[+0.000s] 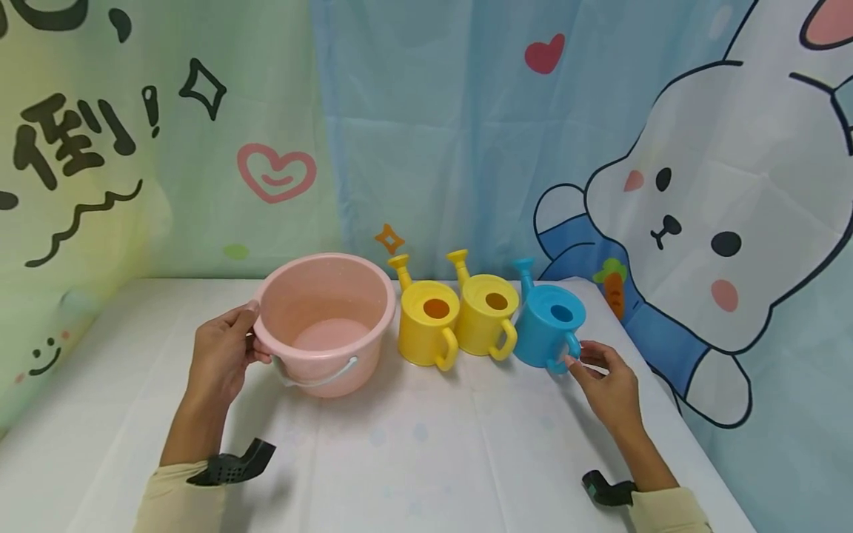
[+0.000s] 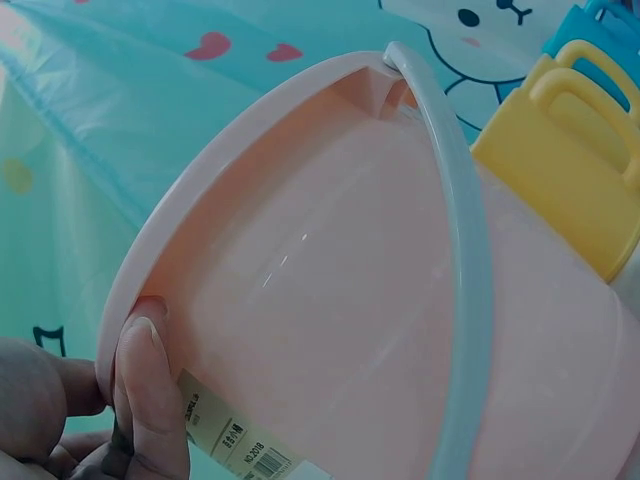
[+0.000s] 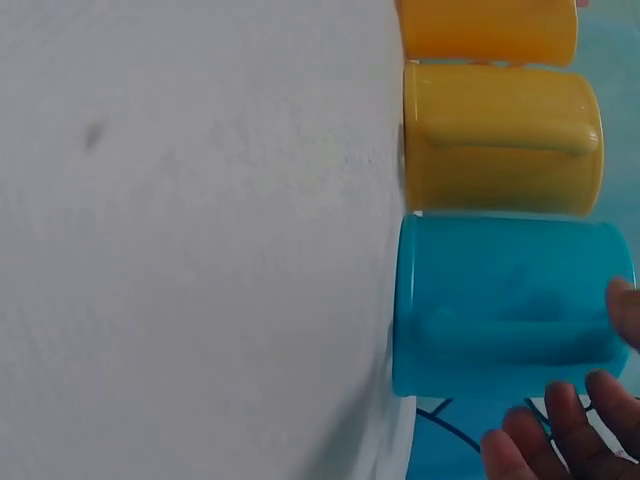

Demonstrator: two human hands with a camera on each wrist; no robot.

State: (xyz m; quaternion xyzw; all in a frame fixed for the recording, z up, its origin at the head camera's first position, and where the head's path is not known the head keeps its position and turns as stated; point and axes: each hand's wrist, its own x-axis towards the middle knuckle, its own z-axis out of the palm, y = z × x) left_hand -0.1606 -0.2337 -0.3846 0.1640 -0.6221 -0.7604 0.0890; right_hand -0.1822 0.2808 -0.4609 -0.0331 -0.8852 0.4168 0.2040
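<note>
Pink bucket [image 1: 323,307], left of centre in the frame, is pinched at its rim [image 1: 389,307] by the left hand [image 1: 223,352], presumably to steady it, while the right hand [image 1: 608,385], fingers parted, straddles the blue watering can's [image 1: 541,326] handle [image 1: 574,343], contact being hard to tell.

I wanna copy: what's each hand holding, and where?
The left hand holds the pink bucket by its rim. The right hand is at the handle of the blue watering can, not closed around it.

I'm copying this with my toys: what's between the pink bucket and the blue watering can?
One yellow watering can, then a second yellow one, stand between the pink bucket and the blue watering can, as the head view shows.
</note>
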